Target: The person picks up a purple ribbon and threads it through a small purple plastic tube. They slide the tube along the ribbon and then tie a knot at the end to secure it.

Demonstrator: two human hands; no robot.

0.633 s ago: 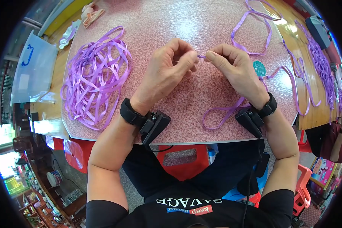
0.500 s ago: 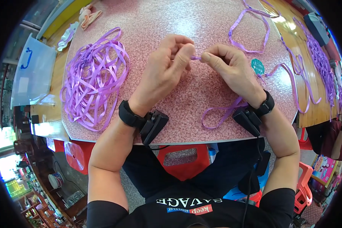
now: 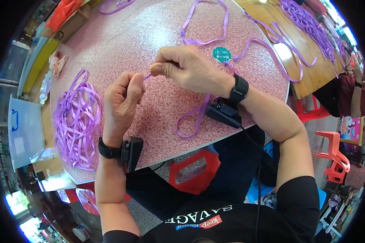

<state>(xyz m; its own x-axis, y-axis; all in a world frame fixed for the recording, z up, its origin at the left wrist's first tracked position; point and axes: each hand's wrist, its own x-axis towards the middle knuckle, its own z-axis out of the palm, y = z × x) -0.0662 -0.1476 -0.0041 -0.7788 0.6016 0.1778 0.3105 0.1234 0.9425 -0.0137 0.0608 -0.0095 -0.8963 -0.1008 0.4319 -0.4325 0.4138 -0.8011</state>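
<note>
Over the pink speckled table [image 3: 158, 125], both my hands are closed on a purple ribbon [image 3: 148, 76], and a short bit of it stretches between their fingertips. My left hand [image 3: 122, 99] pinches it with the thumb up. From the right, my right hand [image 3: 190, 69] grips the other end between thumb and fingers. Most of the held ribbon is hidden by the hands. A round green tag [image 3: 221, 54] with ribbon tied at it lies just beyond my right wrist. Left of my left hand sits a tangled heap of purple ribbon [image 3: 78, 127].
A ribbon loop [image 3: 202, 42] lies on the far side of the table, another ribbon loop [image 3: 179, 127] near the front edge. More ribbon [image 3: 308, 28] is piled on the wooden table at right, beside another person's arm [image 3: 356, 95]. A red stool [image 3: 176, 178] stands below.
My view has turned and shifted right, so the table appears rotated. My hands stay together on the ribbon, the right one now higher than the left, with a little more ribbon showing between them.
</note>
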